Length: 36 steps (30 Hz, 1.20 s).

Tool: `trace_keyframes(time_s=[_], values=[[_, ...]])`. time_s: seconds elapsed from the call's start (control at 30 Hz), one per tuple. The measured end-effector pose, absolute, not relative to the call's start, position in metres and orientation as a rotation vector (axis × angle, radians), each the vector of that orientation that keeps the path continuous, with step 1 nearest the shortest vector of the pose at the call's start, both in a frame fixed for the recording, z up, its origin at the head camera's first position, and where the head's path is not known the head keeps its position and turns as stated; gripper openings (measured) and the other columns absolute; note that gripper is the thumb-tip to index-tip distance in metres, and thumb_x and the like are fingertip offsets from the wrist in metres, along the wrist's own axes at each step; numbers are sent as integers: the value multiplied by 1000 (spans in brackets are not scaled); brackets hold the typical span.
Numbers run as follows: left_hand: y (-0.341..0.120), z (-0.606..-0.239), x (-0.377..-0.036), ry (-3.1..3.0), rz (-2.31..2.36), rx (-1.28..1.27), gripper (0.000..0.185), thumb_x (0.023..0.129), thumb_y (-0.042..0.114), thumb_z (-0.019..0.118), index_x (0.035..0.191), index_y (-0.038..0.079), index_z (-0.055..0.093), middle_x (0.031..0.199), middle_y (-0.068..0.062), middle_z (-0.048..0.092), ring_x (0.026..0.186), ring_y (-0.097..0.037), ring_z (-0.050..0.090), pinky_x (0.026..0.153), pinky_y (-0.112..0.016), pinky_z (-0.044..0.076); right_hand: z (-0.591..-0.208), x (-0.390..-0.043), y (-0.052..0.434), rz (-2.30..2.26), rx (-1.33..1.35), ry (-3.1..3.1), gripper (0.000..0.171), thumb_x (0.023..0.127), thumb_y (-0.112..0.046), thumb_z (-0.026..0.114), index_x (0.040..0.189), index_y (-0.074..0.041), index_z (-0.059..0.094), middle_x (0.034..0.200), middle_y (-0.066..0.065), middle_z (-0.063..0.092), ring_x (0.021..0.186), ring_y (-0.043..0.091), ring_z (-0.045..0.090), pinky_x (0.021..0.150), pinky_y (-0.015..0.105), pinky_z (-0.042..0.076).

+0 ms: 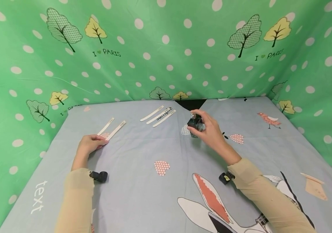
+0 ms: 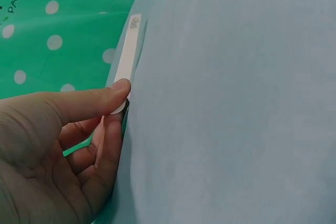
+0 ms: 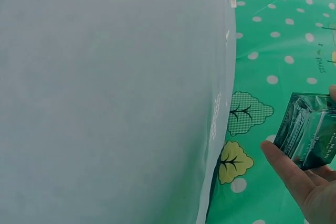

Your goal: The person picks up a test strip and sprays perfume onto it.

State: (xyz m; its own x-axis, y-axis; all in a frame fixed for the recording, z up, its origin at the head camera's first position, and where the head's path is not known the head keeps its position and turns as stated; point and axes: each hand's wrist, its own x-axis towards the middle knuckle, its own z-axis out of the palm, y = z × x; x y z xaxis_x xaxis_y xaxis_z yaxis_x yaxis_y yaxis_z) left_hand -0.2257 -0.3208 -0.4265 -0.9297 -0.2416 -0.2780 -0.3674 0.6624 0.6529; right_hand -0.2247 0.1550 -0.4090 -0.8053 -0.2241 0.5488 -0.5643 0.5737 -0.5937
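Observation:
Between thumb and fingertips, my left hand [image 1: 91,144] pinches the lower end of a white paper test strip [image 1: 116,130]. In the left wrist view the strip [image 2: 127,51] shows a small printed mark at its top end. A second strip [image 1: 106,125] is just left of it, its lower part behind the hand. My right hand [image 1: 211,132] grips a dark glass perfume bottle [image 1: 194,123] with a silvery spray top, upright, index finger at the top. Faceted clear glass edges show on the bottle [image 3: 310,132] in the right wrist view.
Three more white strips [image 1: 157,116] lie side by side near the back middle of the cloth-covered table [image 1: 137,168]. A green dotted curtain [image 1: 154,48] surrounds the table at the back and sides. A black patch [image 1: 191,104] shows at the back edge.

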Motion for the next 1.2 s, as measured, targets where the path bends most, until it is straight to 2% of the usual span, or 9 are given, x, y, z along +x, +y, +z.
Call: trace_keyframes(time_s=[0.4, 0.87, 1.2], values=[[-312, -422, -226, 2707, 1134, -477, 36, 83, 27, 82, 107, 1, 73, 85, 10, 63, 68, 0, 55, 62, -15, 50, -409, -225, 154, 1117, 632, -2393, 60, 86, -21, 80, 138, -20, 51, 138, 11, 59, 100, 29, 65, 81, 46, 60], [-294, -407, -227, 2712, 1157, -391, 38, 85, 22, 80, 112, -3, 71, 73, 15, 63, 65, 1, 56, 61, -15, 52, -410, -225, 155, 1109, 640, -2390, 59, 86, -21, 80, 138, -19, 51, 136, 10, 60, 102, 29, 64, 82, 46, 59], [-279, -392, -225, 2766, 1082, -278, 41, 86, 28, 78, 113, -2, 72, 67, 17, 64, 66, -2, 57, 63, -19, 46, -410, -225, 155, 1105, 641, -2397, 59, 86, -22, 80, 138, -19, 51, 137, 10, 59, 103, 29, 64, 83, 46, 59]])
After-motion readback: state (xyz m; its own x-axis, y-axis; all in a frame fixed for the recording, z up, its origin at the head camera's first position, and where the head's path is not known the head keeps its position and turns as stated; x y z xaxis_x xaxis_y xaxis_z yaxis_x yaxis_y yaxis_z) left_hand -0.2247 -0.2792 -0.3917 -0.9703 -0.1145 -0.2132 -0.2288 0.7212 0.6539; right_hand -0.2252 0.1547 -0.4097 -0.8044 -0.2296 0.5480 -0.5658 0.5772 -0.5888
